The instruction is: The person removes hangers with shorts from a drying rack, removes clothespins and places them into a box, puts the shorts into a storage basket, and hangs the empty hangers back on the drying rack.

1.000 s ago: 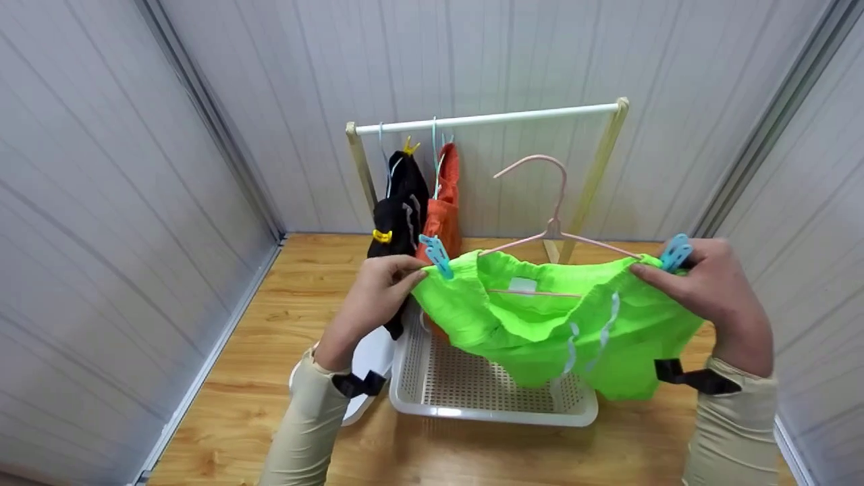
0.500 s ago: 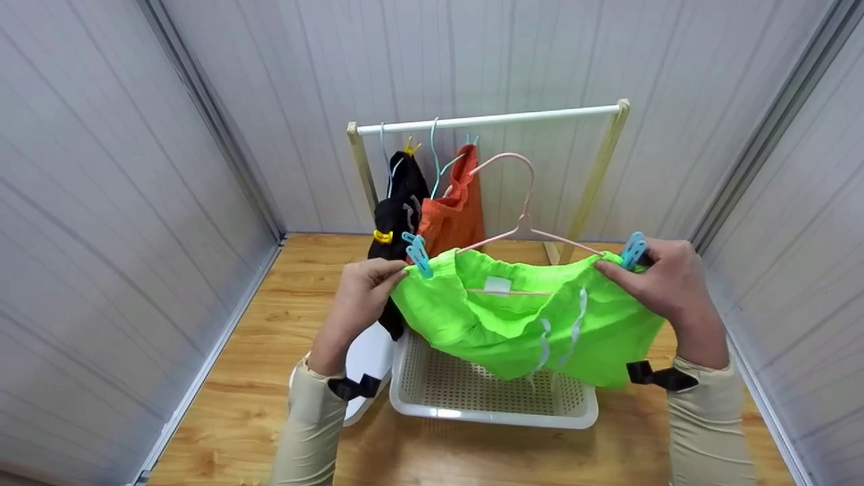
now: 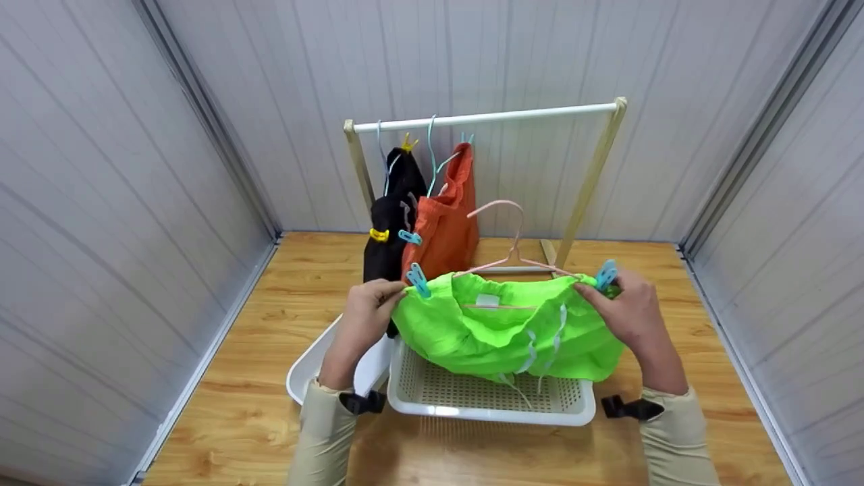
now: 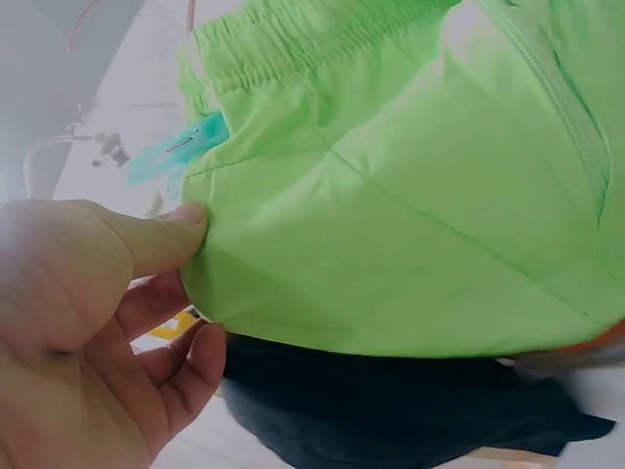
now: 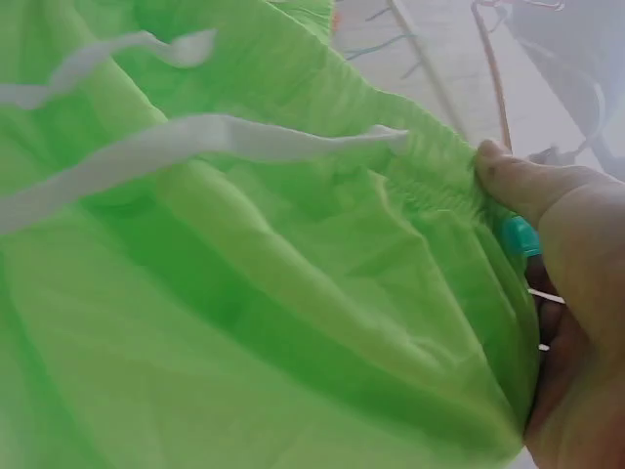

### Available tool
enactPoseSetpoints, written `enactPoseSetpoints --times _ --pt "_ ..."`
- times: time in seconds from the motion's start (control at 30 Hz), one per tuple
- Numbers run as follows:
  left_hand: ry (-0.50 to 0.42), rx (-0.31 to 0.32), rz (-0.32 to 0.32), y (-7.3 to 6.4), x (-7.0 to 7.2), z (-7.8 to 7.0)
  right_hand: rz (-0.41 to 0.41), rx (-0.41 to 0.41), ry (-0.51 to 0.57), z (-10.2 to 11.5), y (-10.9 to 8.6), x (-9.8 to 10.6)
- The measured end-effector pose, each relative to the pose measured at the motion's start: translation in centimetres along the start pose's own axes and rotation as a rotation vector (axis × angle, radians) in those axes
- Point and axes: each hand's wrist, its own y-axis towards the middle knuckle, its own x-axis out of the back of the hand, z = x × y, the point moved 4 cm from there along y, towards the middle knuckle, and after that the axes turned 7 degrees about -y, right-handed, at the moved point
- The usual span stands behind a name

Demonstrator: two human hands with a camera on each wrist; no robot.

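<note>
Nearby, beige sleeves (image 3: 320, 435) reach up from the bottom edge, black bands (image 3: 364, 403) at the wrists. The left hand (image 3: 364, 316) pinches a bright green garment (image 3: 435, 337) at one end of its waist, beside a blue clip (image 3: 418, 280); the right hand (image 3: 631, 310) grips the opposite end, thumb in front, by a second blue clip (image 3: 607, 274). Between them, the garment hangs over a white perforated basket (image 3: 493, 414), its white drawstrings (image 3: 559, 331) dangling; whether it touches the basket, I cannot tell. A pink hanger (image 3: 516, 251) sits inside the waist, hook upward. Left of the basket lies a white tray (image 3: 307, 370). Beyond, a black garment (image 3: 386, 260) with yellow clips (image 3: 379, 235) and, right of it, an orange garment (image 3: 451, 223) hang from a white-barred rack (image 3: 526, 116). Farthest back stands a pale panelled wall (image 3: 553, 54).
</note>
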Motion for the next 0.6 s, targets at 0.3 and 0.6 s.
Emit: enactPoseSetpoints --times 0.3,0.6 --pt "0.058 0.015 0.03 -1.7 -2.1 1.3 -0.049 -0.007 0.057 -3.0 -2.6 -2.3" --pt "0.039 0.076 0.079 -3.3 -3.9 3.1 -0.047 -0.015 0.045 -4.9 -4.0 -3.8"
